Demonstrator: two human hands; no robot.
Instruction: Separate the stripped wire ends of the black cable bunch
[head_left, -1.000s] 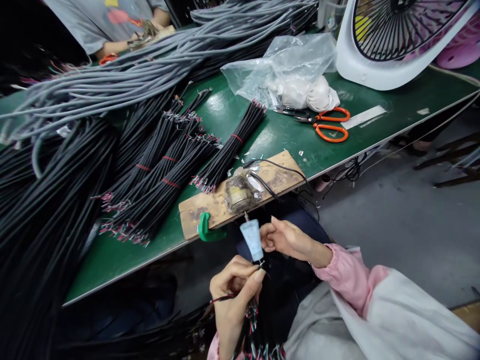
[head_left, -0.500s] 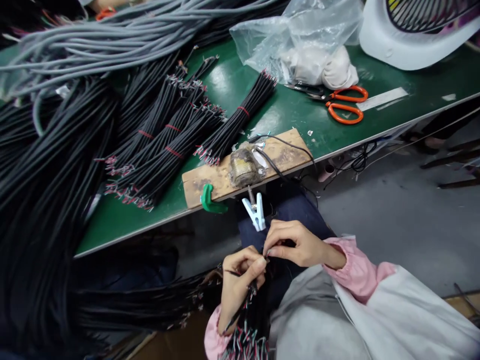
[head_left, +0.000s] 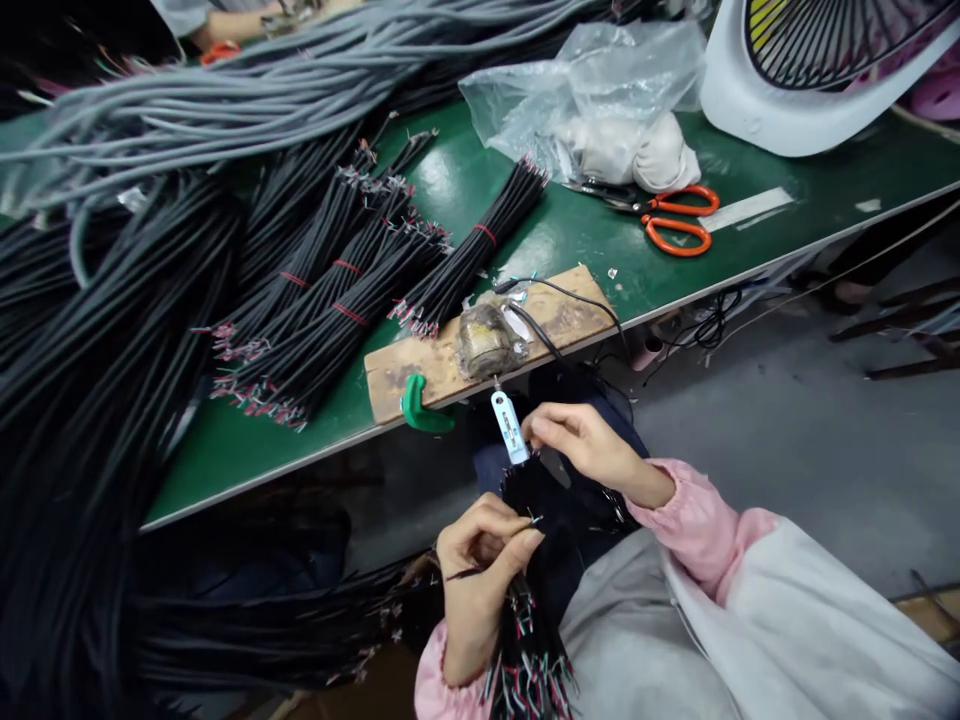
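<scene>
My left hand is closed in a pinch on a black cable, whose bared wire end sticks out past the thumb and fingertip. My right hand is up beside a light blue clothespin, fingers bent together; what they hold, if anything, I cannot make out. The clothespin sits on the shaft of a small motor wrapped in clear plastic. Below my left hand hangs a bunch of black cables with red, green and white wire ends.
The motor is on a wooden board, with a green clamp at the table edge. Tied black cable bundles, grey cables, orange-handled scissors, a plastic bag and a fan occupy the green table.
My right hand has moved up, away from my left hand, to the clothespin. The clothespin has turned from its V-shaped side to its flat face. The wire end at my left fingertips is now uncovered.
</scene>
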